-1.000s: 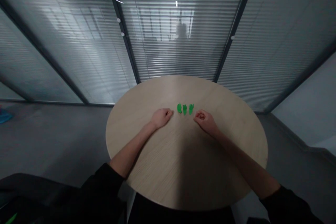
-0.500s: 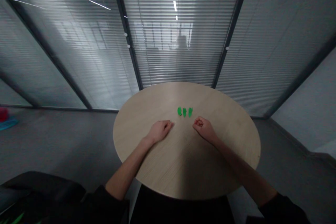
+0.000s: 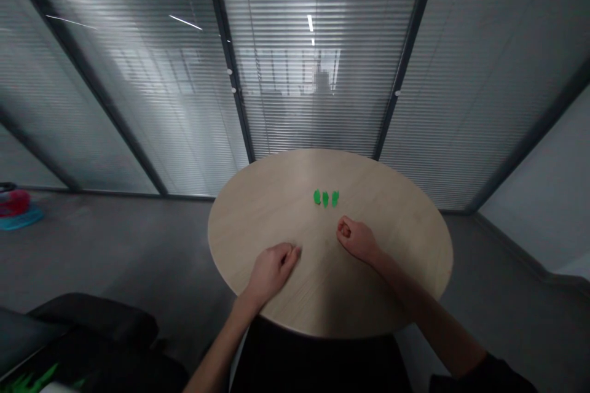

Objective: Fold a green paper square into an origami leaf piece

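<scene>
Right hand (image 3: 357,238) curled into a fist, left hand (image 3: 271,270) folded shut nearer the edge; nothing visible in either grip. Beyond both, three small green pieces (image 3: 325,198) lie in a row, spaced apart, on the round wood-grain surface (image 3: 391,199).

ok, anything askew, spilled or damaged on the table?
Nothing stands out. Three green pieces sit side by side in a fairly even row on the round table, apart from the left hand and right hand. No spill visible; pieces too small to check for fine damage.
</scene>
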